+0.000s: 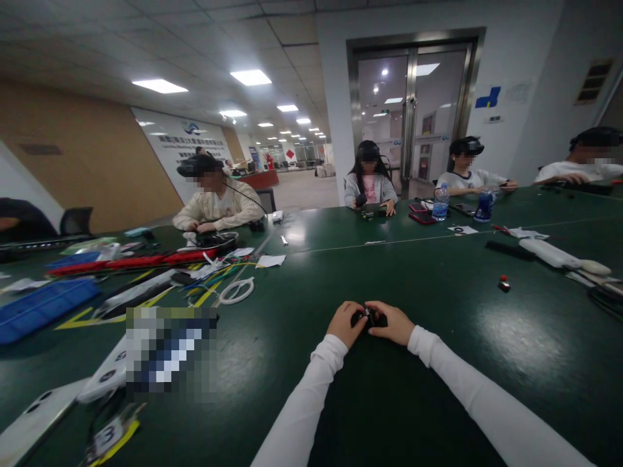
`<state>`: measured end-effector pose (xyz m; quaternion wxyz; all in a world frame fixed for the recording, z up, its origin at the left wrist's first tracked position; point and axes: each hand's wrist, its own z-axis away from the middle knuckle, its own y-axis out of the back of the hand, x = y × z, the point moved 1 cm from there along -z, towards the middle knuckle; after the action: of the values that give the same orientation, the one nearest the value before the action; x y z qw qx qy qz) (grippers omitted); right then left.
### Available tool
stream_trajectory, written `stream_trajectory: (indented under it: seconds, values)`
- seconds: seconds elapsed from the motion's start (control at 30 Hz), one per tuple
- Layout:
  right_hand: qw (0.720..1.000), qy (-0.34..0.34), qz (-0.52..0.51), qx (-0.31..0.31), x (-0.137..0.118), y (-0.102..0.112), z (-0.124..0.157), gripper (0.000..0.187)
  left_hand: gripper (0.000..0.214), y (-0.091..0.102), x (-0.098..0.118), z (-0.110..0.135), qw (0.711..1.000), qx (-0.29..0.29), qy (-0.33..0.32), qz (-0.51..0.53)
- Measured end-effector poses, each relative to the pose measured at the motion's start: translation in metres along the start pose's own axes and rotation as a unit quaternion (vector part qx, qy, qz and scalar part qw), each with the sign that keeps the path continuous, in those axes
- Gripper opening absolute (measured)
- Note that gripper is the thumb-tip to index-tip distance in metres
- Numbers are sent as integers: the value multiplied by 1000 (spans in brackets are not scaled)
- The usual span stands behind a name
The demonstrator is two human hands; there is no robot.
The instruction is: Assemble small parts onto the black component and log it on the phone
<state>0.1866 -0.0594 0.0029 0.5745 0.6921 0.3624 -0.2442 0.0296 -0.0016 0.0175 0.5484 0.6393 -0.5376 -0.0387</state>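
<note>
Both of my hands meet in front of me at the middle of the green table. Between them is a small black object with a light metallic bit, too small to identify. My left hand has its fingers closed on the object's left side. From the other side my right hand pinches it, thumb at the near edge and fingers curled over the far edge. The fingers cover much of it. A small red and black piece lies on the table, well to the right of my hands.
Left of me are a blue tray, a coiled white cable, loose wires and a long white device. Across the table sit several people in headsets. Two bottles stand at the far side, and a white tool lies right.
</note>
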Motion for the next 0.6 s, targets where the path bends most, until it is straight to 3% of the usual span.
stream_trajectory:
  seconds: [0.6]
  values:
    - [1000, -7, -4, -5, -1, 0, 2, 59, 15, -1, -2, 1, 1000, -2, -12, -14]
